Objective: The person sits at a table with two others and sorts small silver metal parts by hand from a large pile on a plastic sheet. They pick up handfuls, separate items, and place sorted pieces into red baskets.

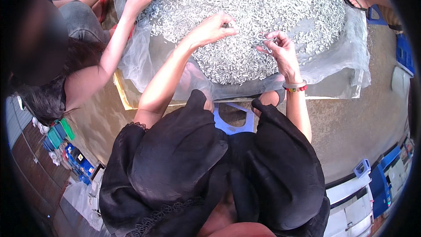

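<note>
Pieces (239,61), small and silvery, lie heaped across a pale mesh sheet (357,46) on a low table. Two bare hands are over the near part of the heap, apart from each other. The left hand (214,28) has thumb and forefinger curved toward each other; I cannot tell whether they grip anything. The right hand (283,52), beside a beaded bracelet (297,89), pinches a thin grey piece (265,39) at its fingertips.
</note>
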Demonstrator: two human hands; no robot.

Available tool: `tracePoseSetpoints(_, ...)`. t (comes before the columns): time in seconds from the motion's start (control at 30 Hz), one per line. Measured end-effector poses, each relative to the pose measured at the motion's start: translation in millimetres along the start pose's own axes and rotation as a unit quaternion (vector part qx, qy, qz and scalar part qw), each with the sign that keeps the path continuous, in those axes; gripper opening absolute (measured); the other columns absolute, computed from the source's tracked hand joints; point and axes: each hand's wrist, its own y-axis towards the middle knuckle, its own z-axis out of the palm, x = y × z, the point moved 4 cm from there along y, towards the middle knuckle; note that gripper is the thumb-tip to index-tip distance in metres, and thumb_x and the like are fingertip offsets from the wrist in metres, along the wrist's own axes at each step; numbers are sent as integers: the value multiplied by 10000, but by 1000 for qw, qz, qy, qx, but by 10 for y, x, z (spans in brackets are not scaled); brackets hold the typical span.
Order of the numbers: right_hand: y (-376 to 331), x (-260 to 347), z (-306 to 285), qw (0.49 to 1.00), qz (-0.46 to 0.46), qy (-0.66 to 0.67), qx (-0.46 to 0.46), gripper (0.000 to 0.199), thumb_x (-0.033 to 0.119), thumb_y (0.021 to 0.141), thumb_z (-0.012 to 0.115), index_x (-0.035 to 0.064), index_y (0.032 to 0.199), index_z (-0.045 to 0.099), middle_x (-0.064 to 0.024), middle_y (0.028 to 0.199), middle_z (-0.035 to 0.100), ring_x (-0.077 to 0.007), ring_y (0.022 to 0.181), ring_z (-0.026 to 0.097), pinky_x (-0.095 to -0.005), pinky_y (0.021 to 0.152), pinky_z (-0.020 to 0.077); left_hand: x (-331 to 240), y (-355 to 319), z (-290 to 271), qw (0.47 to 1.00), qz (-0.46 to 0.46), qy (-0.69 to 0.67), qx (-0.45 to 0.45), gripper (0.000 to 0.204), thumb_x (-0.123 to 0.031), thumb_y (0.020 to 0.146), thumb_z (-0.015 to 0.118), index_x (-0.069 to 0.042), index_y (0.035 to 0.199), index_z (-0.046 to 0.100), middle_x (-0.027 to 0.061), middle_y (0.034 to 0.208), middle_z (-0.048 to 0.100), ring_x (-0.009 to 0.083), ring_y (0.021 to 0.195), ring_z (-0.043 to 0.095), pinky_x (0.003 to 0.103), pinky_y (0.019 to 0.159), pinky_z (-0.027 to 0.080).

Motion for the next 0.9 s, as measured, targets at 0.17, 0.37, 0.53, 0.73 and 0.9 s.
tracePoseSetpoints(0.17, -12, 67, 141, 999, 17, 27, 1, 322, -45, 839, 498, -29, 1158, 450, -129, 1020, 536, -169, 848, 585, -351, 774, 568, 128, 31, 54, 985, -44, -160, 36, 247, -175, 872, 580, -4, 1046, 616, 103, 1051, 589, 178, 822, 627, 265, 642, 553)
tracePoseSetpoints(0.37, 28, -70, 61, 995, 60, -84, -18, 298, 56, 872, 542, -71, 1136, 489, -120, 875, 603, -206, 617, 636, -281, 489, 558, 111, -95, 43, 997, -60, -55, -14, 291, -264, 856, 607, -14, 994, 662, 94, 930, 636, 145, 741, 631, 255, 625, 532)
tracePoseSetpoints(0.53, 37, -130, -60, 997, 45, -40, -43, 195, 143, 840, 636, -39, 910, 633, -100, 831, 628, -164, 655, 639, -259, 513, 558, 73, -103, 47, 969, 20, -243, -44, 284, -230, 879, 580, -4, 1042, 633, 63, 936, 622, 121, 818, 600, 230, 657, 516)
tracePoseSetpoints(0.73, 60, -170, -20, 998, 44, 33, 10, 421, 26, 876, 534, -52, 1269, 406, -173, 1047, 592, -246, 861, 643, -317, 706, 574, 129, -143, 115, 848, 12, -524, 75, 288, -195, 899, 556, -12, 1121, 542, 45, 870, 598, 90, 780, 592, 192, 592, 493)
tracePoseSetpoints(0.9, -27, -93, -37, 996, 90, -26, 5, 387, -8, 849, 554, -18, 1219, 442, -168, 1038, 613, -230, 829, 651, -302, 698, 572, 198, -91, 159, 929, -55, -361, 65, 284, -217, 896, 563, -36, 1114, 556, 37, 881, 624, 103, 748, 610, 192, 595, 482)
